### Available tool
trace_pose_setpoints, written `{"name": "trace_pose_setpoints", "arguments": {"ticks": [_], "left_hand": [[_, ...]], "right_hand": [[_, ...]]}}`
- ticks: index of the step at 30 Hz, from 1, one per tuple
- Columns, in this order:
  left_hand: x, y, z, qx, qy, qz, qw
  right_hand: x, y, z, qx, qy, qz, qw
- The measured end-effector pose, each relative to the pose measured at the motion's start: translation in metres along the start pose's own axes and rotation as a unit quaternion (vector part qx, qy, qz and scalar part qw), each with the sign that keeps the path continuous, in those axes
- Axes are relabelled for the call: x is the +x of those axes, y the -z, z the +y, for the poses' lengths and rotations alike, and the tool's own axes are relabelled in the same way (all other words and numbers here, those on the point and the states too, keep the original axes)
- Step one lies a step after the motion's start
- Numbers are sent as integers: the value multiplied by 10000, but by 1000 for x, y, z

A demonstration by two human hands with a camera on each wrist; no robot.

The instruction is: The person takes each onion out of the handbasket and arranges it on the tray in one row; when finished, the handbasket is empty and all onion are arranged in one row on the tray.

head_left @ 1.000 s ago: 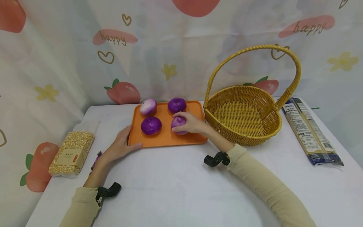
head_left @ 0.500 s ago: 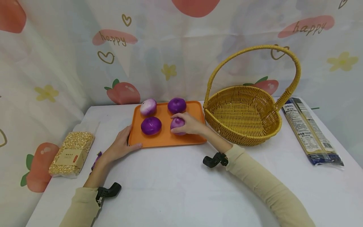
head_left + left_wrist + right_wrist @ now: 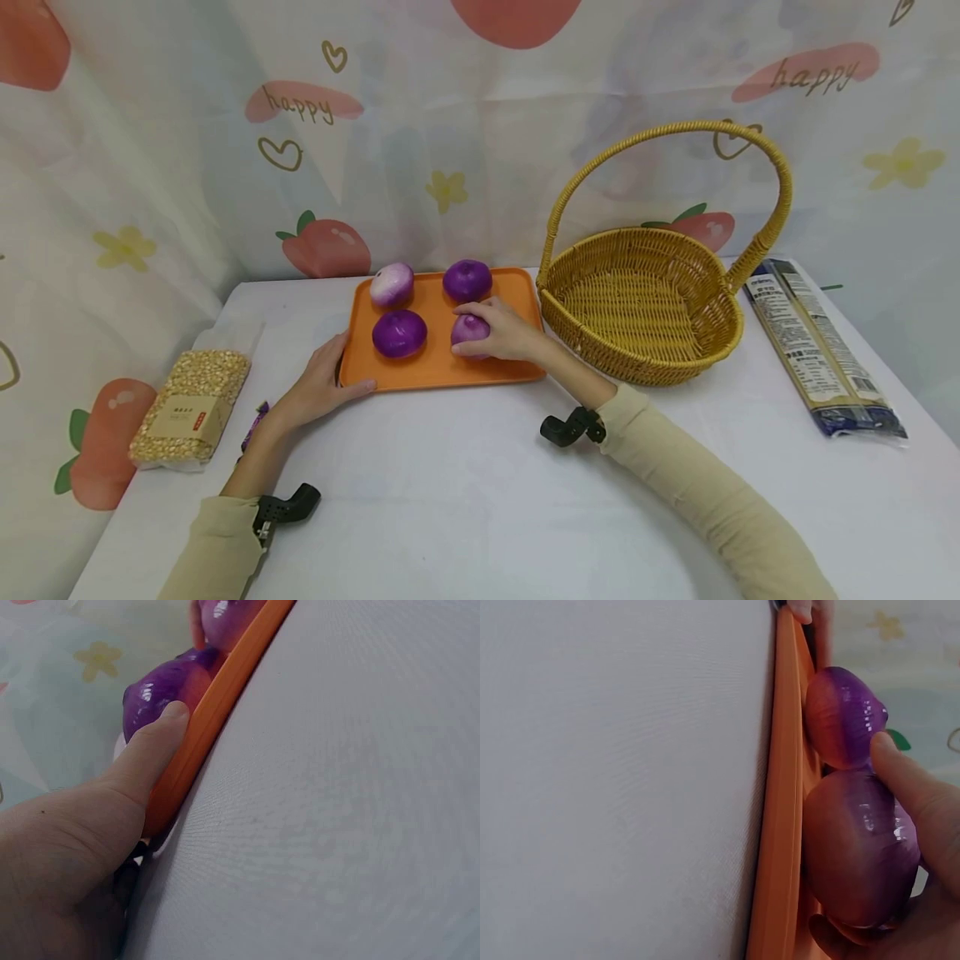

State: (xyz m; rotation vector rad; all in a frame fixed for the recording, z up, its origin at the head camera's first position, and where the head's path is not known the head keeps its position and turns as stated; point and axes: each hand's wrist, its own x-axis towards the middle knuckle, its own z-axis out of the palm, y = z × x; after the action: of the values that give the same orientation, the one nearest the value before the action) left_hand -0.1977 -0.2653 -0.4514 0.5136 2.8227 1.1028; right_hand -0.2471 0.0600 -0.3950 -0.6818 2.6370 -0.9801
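Several purple onions lie on the orange tray [image 3: 442,379]. My right hand [image 3: 510,332] grips the front right onion [image 3: 468,332], thumb on the near side and fingers round the far side; the right wrist view shows this onion [image 3: 855,855] low against the tray. At the tray's front left corner, my left hand [image 3: 318,385] holds the edge, its thumb [image 3: 154,746] over the front rim and the fingers along the left side, partly hidden. The front left onion [image 3: 400,333] sits between the hands. Behind are a paler onion [image 3: 392,285] and a dark purple one [image 3: 467,281].
A yellow wicker basket [image 3: 641,371] with a tall handle stands right of the tray, close to its edge. Further right lies a long clear packet [image 3: 821,350]. A bag of yellow kernels [image 3: 187,408] and a small purple wrapper [image 3: 255,423] lie left. A printed curtain [image 3: 480,167] hangs behind.
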Motion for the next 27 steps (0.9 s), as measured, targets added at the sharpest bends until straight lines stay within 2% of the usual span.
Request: {"name": "trace_pose_setpoints", "arguments": {"ticks": [10, 15, 19, 24, 27], "left_hand": [[0, -1, -1, 22, -112, 32, 9999], [1, -1, -2, 15, -103, 20, 9999], [1, 1, -1, -30, -18, -16, 10000], [-1, 5, 2, -262, -141, -44, 9995], [-4, 9, 4, -92, 56, -53, 9999]], "right_hand": [[-7, 1, -2, -92, 89, 242, 9996], [-13, 3, -4, -343, 118, 407, 9985], [-16, 4, -5, -767, 18, 520, 9957], [-20, 6, -8, -1413, -25, 784, 9869], [-24, 8, -12, -1708, -10, 976, 9805]]}}
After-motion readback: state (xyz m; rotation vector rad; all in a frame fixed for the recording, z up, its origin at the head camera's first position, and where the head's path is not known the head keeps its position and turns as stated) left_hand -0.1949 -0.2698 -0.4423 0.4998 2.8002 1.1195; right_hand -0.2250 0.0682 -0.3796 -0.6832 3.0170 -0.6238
